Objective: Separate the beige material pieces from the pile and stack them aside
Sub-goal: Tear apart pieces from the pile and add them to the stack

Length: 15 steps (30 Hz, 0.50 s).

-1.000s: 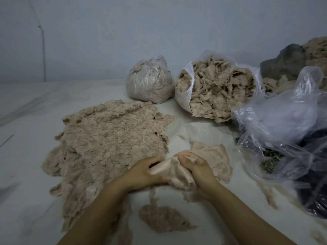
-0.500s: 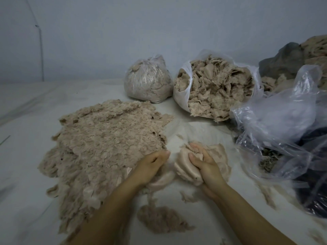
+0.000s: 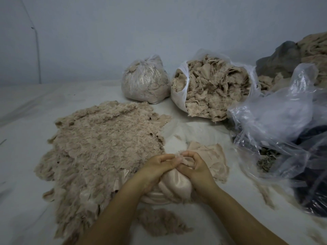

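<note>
A: What are the hands doing?

B: Both meet over a smooth beige bundle [image 3: 174,184] near the front edge of the white surface [image 3: 26,156], a little right of its middle. The left hand [image 3: 155,167] curls its fingers round the bundle's left side. The right hand [image 3: 196,168] grips the right side, and its thumb and forefinger pinch a frayed bit of the cloth at the top, just where the two hands touch.

A: Where is the sorted material?

B: A broad, flat spread of beige pieces [image 3: 99,149] covers the left and middle of the surface, running from about halfway back down to the front edge. Its right margin lies just beside the left hand. The bundle's lower folds seem to tuck under that margin, though I cannot tell how far.

A: Anything else close to the hands?

B: A crumpled beige cloth [image 3: 215,156] lies right behind the right hand, touching the bundle. A small fluffy clump [image 3: 159,221] sits at the front edge, between the two forearms.

A: And further back?

B: A tied clear bag [image 3: 145,82] full of beige scraps stands toward the back edge. Just to its right an open white bag [image 3: 212,87] lies tipped toward the camera, stuffed with the same scraps. Along the right edge a loose clear plastic bag [image 3: 276,121] is heaped over something dark [image 3: 311,183]. What it is I cannot tell.
</note>
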### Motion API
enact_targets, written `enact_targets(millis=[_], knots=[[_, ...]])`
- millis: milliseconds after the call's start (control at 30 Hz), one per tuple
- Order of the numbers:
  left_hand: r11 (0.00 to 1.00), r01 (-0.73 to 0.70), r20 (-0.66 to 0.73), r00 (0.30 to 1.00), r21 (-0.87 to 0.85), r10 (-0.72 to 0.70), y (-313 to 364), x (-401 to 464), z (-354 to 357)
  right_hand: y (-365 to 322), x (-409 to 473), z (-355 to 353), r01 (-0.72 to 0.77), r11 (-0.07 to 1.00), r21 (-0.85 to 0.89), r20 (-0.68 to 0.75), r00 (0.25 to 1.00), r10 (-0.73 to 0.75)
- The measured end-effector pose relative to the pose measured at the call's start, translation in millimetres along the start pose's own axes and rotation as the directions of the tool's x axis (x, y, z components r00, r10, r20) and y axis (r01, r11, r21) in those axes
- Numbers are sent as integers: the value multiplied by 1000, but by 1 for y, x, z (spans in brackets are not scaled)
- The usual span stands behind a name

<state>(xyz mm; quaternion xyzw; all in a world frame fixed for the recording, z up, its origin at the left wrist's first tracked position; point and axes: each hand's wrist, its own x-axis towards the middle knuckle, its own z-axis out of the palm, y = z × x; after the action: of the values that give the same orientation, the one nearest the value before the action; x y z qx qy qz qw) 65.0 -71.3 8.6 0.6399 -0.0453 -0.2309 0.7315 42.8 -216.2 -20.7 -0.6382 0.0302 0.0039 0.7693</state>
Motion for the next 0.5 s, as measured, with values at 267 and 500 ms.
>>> enact_targets(millis=[267,500], knots=[[999,-33,-206,978,17,36,1,6,11,-3,-4,0,3,982,-187,78,997,12],[998,63,-65,996,29,-61,8,4,7,-15,-6,0,-111,980,-167,131,982,134]])
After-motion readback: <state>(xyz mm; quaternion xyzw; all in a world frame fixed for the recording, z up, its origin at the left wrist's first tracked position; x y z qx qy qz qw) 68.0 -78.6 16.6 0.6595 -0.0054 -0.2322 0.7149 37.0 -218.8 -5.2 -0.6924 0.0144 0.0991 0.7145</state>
